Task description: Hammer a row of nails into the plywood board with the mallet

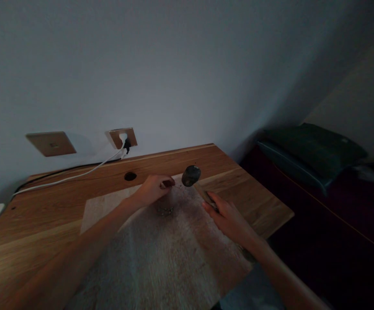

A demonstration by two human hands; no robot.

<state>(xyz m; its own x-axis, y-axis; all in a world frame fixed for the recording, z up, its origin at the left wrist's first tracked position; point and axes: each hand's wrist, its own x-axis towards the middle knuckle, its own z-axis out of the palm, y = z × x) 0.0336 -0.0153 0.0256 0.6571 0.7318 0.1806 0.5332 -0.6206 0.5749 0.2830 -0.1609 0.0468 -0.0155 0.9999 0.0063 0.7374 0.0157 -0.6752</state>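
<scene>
My right hand (pixel 228 216) grips the wooden handle of a hammer (pixel 191 175); its dark head is raised over the far part of a pale wooden board (pixel 161 254). My left hand (pixel 154 188) is pinched on a small thin nail (pixel 177 187) just left of the hammer head, above the board. A little heap of several nails (pixel 165 210) lies on the board below my left hand.
The board lies on a wooden desk (pixel 38 224) against a grey wall. A cable hole (pixel 130 176) is in the desk top. A white cable (pixel 77 174) runs to a wall socket (pixel 122 137). Dark cushions (pixel 309 153) lie to the right.
</scene>
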